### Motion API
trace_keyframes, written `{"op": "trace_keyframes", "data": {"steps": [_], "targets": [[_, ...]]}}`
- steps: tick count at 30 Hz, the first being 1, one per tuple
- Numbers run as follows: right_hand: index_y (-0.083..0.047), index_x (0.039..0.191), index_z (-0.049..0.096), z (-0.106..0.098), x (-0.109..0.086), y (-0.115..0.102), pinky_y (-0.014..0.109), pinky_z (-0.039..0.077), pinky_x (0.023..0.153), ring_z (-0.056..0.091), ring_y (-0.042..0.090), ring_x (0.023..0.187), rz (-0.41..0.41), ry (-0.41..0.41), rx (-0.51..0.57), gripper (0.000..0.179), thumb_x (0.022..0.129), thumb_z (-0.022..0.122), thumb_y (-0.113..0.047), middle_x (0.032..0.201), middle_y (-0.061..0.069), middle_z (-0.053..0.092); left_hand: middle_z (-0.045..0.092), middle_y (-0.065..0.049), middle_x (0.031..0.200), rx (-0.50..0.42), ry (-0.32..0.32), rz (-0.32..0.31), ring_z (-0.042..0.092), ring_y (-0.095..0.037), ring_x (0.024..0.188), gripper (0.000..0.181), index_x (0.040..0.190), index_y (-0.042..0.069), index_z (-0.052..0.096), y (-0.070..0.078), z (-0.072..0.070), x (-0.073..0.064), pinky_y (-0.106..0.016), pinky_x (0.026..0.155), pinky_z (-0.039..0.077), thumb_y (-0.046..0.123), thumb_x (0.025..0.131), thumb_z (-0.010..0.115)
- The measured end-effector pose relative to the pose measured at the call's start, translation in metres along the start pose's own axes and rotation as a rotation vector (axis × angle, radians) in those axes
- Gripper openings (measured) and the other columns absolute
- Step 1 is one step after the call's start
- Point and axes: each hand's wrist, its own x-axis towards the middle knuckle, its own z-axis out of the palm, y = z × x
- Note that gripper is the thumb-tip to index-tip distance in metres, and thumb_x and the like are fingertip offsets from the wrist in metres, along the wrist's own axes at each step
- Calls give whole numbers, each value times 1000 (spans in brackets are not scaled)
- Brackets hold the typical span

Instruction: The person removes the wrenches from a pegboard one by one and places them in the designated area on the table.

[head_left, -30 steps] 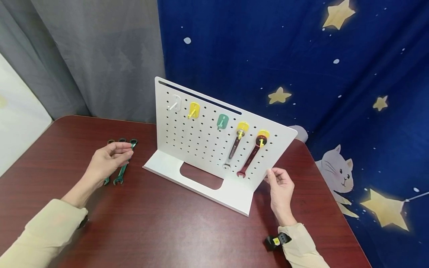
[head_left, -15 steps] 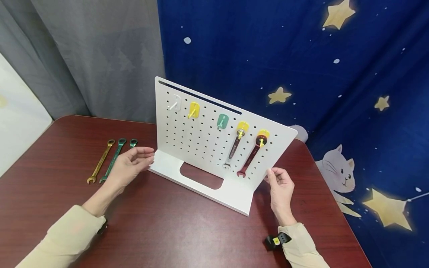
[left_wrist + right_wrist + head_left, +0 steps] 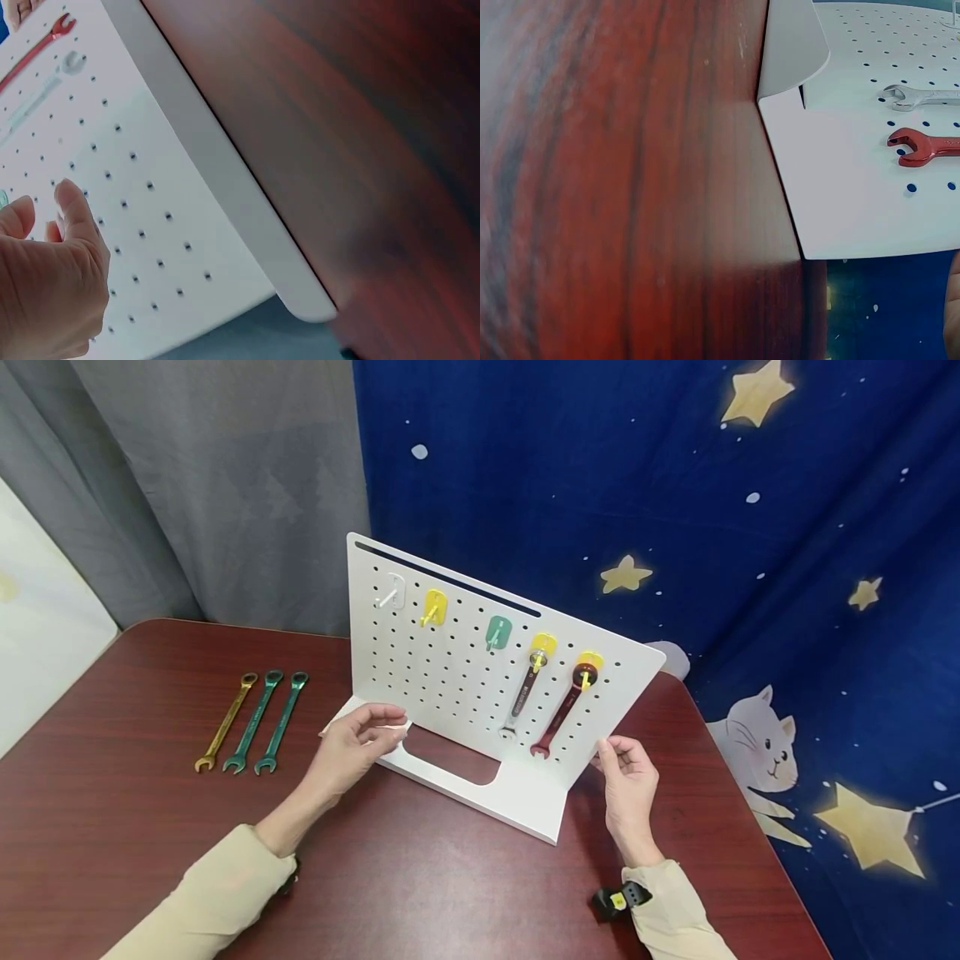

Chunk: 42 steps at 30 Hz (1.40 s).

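A white pegboard [image 3: 427, 672] stands upright on its base on the table. My right hand [image 3: 628, 781] pinches its right side edge low down, thumb on the front. Over the left part of the base hovers my left hand [image 3: 356, 747], fingers loosely bent with nothing between them; the left wrist view shows its thumb and fingertips apart. From yellow hooks at the board's right hang a silver wrench [image 3: 521, 697] and a red wrench [image 3: 558, 718]. White [image 3: 392, 591], yellow [image 3: 433, 607] and green hooks [image 3: 497, 633] carry nothing.
Left of the board, a gold wrench [image 3: 225, 722], a green wrench [image 3: 253, 722] and a second green wrench [image 3: 282, 722] lie side by side on the dark red table [image 3: 420, 877]. Grey [image 3: 225, 485] and blue star-patterned curtains [image 3: 525, 460] hang behind.
My left hand has moved right, from over the right-hand green wrench to over the board's base, uncovering the wrenches. My right hand stays at the board's edge.
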Motion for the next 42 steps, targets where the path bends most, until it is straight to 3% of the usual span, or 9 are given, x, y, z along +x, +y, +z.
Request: {"op": "trace_keyframes", "data": {"steps": [7,23,32,42], "targets": [[-6,84,63,0,0,-1,19,54,61,62,8,63,5,4,-17,10,86,64,4,71,-1,63,61,-25,114,-11,0,43,63,-2,86,31,115,-3,59,0,29,3,-16,73,50,5,85,67],[-6,84,63,0,-1,0,18,54,61,61,7,63,4,11,-30,9,86,64,3,71,-1,63,65,-19,112,-76,43,83,65,-11,88,30,112,0,62,6,83,13,-18,76,52,2,83,69],[-5,84,63,-1,0,1,19,54,61,62,9,63,1,9,-27,8,85,65,2,71,0,63,67,-12,111,-91,75,102,65,-23,99,29,111,5,64,5,105,20,-21,80,53,4,83,70],[-7,84,63,-1,0,2,21,55,62,62,8,64,7,6,-13,9,85,65,2,72,-1,63,67,-12,110,-79,119,157,64,-23,101,30,111,3,63,3,121,27,-25,83,53,4,82,71]]}}
